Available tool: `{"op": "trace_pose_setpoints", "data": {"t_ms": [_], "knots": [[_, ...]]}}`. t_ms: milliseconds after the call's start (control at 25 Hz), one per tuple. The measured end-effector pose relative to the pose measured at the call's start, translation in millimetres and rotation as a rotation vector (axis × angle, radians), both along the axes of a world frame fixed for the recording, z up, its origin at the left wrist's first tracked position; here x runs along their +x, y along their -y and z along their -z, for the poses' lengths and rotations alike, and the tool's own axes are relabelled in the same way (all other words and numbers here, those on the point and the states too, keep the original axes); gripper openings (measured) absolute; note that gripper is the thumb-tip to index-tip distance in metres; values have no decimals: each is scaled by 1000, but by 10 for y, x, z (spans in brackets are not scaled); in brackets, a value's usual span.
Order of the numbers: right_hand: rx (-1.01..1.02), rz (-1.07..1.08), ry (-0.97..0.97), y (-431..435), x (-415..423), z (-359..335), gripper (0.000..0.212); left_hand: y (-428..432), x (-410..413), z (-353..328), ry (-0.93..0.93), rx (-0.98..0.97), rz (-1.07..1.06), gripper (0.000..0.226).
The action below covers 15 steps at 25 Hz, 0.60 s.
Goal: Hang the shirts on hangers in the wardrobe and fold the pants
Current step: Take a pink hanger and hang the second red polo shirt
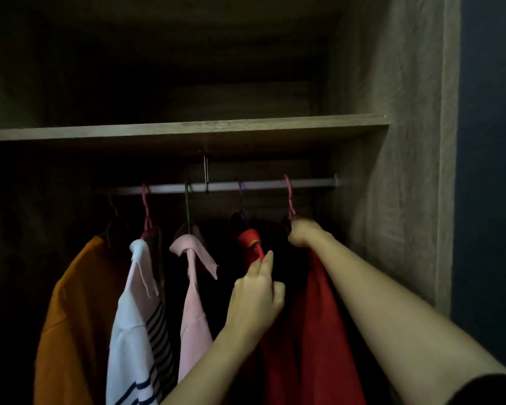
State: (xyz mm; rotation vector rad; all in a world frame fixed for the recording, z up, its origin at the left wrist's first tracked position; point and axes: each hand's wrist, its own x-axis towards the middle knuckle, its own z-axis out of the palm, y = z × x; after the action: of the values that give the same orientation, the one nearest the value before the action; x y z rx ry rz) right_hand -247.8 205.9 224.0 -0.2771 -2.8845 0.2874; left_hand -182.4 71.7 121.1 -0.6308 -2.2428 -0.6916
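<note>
Dim wardrobe [406,141], rail [263,185] under a wooden shelf [187,130].
Left hand [257,299] pinches a red collar [249,244]; right hand [303,232] grips the pink hanger [289,200].

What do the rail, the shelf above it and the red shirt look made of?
The rail: pale, smooth, evenly lit bar, probably metal. The shelf: matte board with streaky wood grain, possibly laminate. The red shirt: soft matte cloth hanging in folds; weave too dark to tell.

The rail [260,184] is smooth pale metal, faintly shiny. Above the rail, the shelf [187,130] is matt grained wood. Below it, the red shirt [313,317] and orange shirt [70,317] are matt cloth.
</note>
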Motion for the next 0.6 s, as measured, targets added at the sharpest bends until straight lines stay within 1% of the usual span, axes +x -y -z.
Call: {"op": "trace_pose_setpoints", "data": {"t_ms": [120, 240, 320, 400, 480, 520, 600], "knots": [[38, -26, 24, -21, -4, 20, 39, 7, -53, 61, 3, -23, 1, 64], [53, -49, 47, -45, 62, -50, 37, -10, -78, 57, 50, -63, 1, 63], [32, -57, 12, 0, 165, -167, 35, 26, -49, 14, 105, -20, 31, 66], [-26, -69, -115, 93, 313, -316, 36, 133, 39, -85, 121, 97, 54, 68], [-70, -89, -310, 235, 494, -407, 42, 307, 134, -208, 68, 252, 53, 62], [-67, -128, -402, 325, 576, -395, 44, 421, 183, -262, 26, 315, 31, 60], [-66, -276, -530, 548, 707, -254, 47, 681, 323, -328, -56, 405, -41, 52]]}}
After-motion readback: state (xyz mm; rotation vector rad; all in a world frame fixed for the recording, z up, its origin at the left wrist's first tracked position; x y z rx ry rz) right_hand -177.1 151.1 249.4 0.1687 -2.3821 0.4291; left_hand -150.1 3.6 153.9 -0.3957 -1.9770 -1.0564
